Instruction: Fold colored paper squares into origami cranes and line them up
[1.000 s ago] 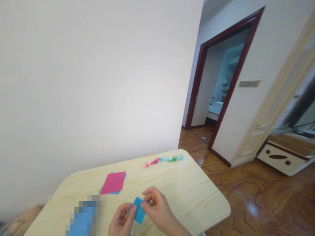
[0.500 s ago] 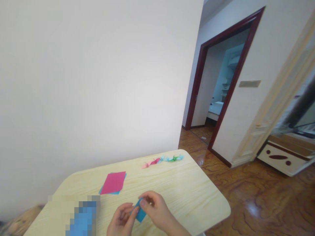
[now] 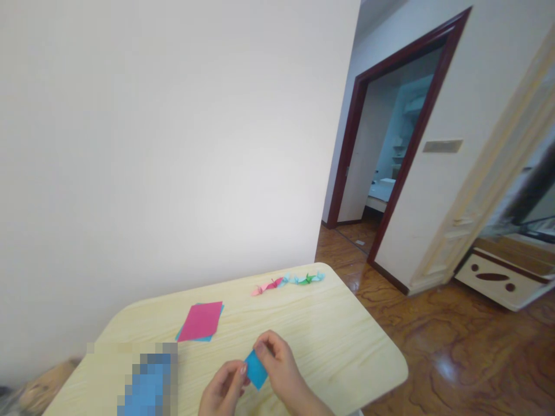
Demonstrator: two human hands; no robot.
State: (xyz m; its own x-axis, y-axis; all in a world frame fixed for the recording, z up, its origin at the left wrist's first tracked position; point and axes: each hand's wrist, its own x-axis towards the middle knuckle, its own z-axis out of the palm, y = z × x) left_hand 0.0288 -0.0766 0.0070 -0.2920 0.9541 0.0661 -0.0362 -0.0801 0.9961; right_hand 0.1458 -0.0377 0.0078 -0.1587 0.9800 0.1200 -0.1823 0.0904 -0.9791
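Both my hands hold a small blue sheet of paper (image 3: 256,372) just above the near edge of the pale wooden table (image 3: 347,346). My left hand (image 3: 223,390) pinches its left side with fingers closed. My right hand (image 3: 280,367) grips its upper right edge, thumb and forefinger pressed together. The lower parts of both hands run out of the frame.
A stack of pink and blue paper sheets (image 3: 200,322) lies further back on the table. A row of several small folded paper cranes (image 3: 287,282) sits near the far edge. A pixelated patch (image 3: 143,381) covers the near left. To the right is wooden floor and a doorway.
The blue paper has turned and shifted slightly right between my fingers; both hands have regripped it and stayed in the same spot over the table.
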